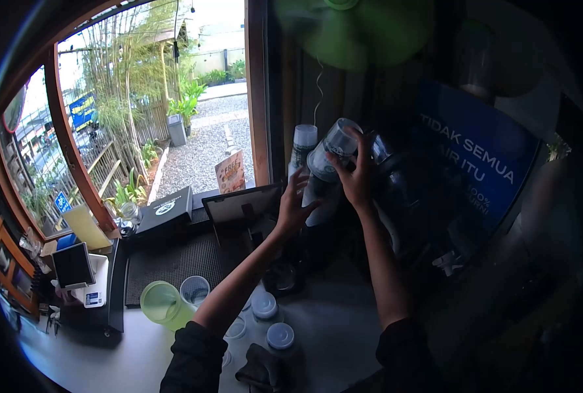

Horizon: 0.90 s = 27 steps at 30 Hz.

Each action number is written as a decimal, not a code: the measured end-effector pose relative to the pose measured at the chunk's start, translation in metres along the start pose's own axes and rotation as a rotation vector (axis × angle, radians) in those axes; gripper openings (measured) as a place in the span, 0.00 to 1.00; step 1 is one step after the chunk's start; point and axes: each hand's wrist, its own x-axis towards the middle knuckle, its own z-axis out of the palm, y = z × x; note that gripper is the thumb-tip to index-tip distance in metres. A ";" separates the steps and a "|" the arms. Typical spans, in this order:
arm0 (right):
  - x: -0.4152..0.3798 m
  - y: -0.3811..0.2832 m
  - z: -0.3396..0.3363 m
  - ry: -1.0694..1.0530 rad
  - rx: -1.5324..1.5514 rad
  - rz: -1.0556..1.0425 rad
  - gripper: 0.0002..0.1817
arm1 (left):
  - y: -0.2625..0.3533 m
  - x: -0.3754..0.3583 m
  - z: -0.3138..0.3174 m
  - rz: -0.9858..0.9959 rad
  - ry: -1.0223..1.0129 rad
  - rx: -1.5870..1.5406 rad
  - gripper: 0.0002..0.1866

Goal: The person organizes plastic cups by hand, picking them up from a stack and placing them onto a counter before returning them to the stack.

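A tilted stack of clear printed plastic cups stands in front of me by the dark wall. My right hand grips its upper part, thumb on the near side and fingers reaching round the right. Lower down on the left, my left hand has its fingers and thumb apart, right at the side of the stack. A second cup stack rises just behind, to the left. Below my hands, a tablet on a stand faces away at an angle.
On the counter are a yellow-green jug, a clear cup, lidded containers and a dark cloth. A black mat and black box lie by the window. A green fan hangs above; a blue sign stands right.
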 end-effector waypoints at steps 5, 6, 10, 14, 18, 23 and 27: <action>-0.002 0.002 0.002 -0.055 0.061 -0.008 0.31 | 0.007 -0.012 -0.003 0.005 0.009 0.020 0.64; -0.001 0.000 0.002 -0.071 0.057 -0.020 0.31 | 0.008 -0.012 -0.004 0.014 -0.004 0.031 0.66; 0.001 0.002 0.002 -0.254 -0.059 -0.051 0.32 | 0.016 -0.008 -0.005 0.061 0.034 0.096 0.63; -0.014 0.016 0.007 -0.313 -0.100 -0.006 0.32 | 0.033 -0.006 -0.007 0.019 0.062 0.194 0.55; -0.027 0.013 0.010 -0.225 -0.189 -0.013 0.33 | 0.022 -0.001 -0.011 0.101 -0.096 0.304 0.54; -0.031 0.003 0.009 -0.240 -0.166 0.021 0.43 | 0.025 -0.015 -0.015 -0.015 -0.151 0.412 0.56; -0.048 -0.031 -0.001 -0.069 -0.270 0.015 0.47 | 0.051 -0.041 -0.043 0.007 -0.089 0.553 0.52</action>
